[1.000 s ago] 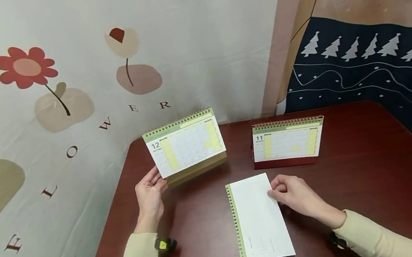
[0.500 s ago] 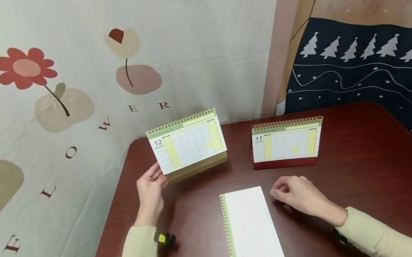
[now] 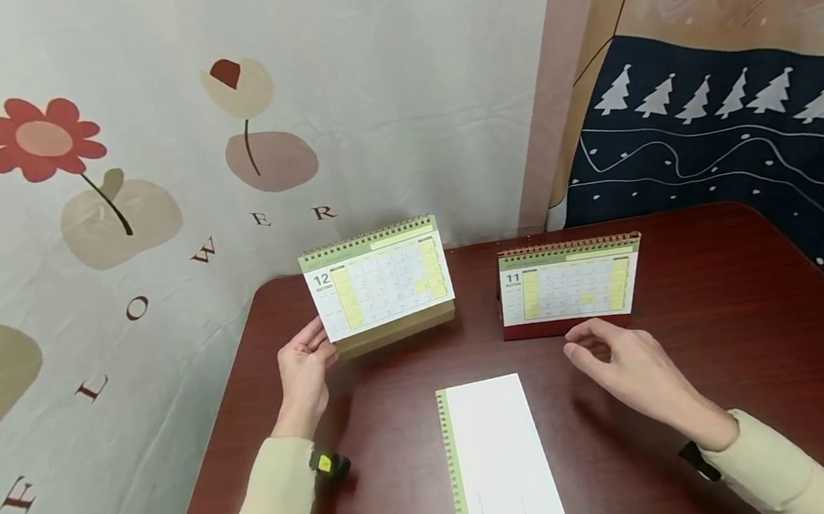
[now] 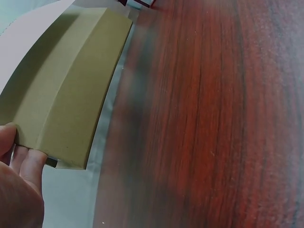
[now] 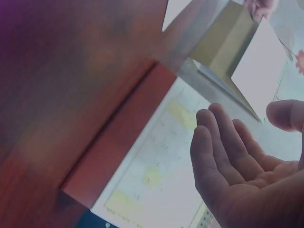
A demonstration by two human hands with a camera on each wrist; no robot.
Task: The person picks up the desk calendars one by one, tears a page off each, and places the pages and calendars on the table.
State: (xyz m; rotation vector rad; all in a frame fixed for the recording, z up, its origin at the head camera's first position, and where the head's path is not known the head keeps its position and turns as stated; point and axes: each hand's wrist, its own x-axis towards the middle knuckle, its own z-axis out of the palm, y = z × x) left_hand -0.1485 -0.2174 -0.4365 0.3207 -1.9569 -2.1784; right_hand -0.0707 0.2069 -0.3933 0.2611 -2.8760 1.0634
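My left hand [image 3: 306, 377] grips the lower left corner of a desk calendar [image 3: 384, 281] showing 12, thumb in front. Its spiral runs along the top and its tan cardboard stand [image 4: 80, 80] fills much of the left wrist view. The calendar tilts, its left side toward me. My right hand [image 3: 635, 367] holds nothing; its extended fingers, slightly bent, hover just before a second desk calendar [image 3: 566, 287] showing 11. That one stands upright on a red base [image 5: 128, 133]. Between my hands, a loose spiral-bound calendar pad [image 3: 501, 457] lies flat, with a mostly white page up.
Everything is on a dark red-brown wooden table [image 3: 399, 417]. A pale fabric backdrop [image 3: 404, 107] with flowers and letters hangs behind and to the left. A dark backdrop panel [image 3: 710, 150] with white trees hangs at the right.
My right hand has released the loose pad, which now lies flat and nearer to me. That hand has moved rightward and toward the red-based calendar. My left hand keeps its grip, shifting slightly.
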